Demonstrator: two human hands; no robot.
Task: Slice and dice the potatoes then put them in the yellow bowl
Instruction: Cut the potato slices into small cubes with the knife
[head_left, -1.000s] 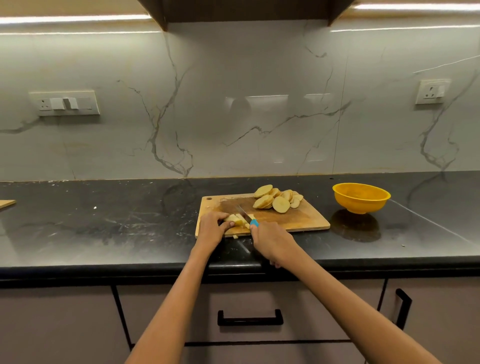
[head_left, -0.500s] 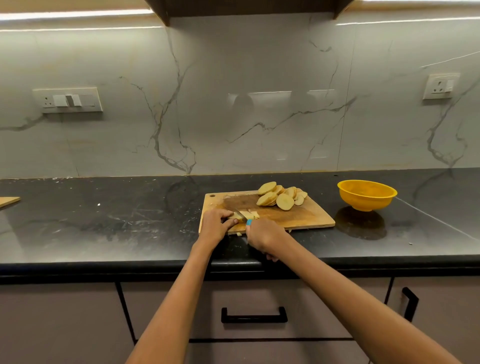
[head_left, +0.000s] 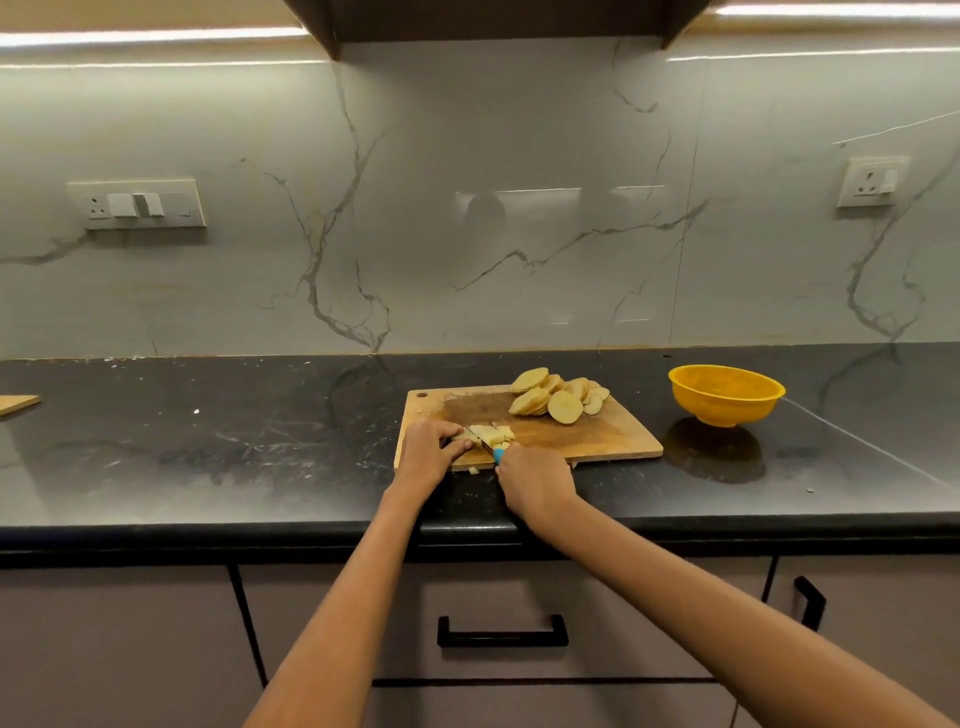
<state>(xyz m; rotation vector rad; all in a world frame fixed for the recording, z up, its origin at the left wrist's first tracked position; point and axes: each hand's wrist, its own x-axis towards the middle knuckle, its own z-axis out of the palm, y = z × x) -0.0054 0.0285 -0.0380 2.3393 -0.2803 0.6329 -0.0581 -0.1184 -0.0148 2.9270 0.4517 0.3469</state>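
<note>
- Black stone countertop (head_left: 260, 447), pale-speckled.
- Wooden cutting board (head_left: 613, 441) lies under both hands.
- Yellow bowl (head_left: 726, 395) stands well right of the right hand.
- Far left of the left hand, a wooden edge (head_left: 18, 404), perhaps another board.

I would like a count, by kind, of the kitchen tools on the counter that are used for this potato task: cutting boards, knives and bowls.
Cutting boards: 1, the wooden cutting board under the potatoes.
Knives: 1, the knife with a blue handle, in the right hand.
Bowls: 1, the yellow bowl beside the board.
Total: 3.
</note>
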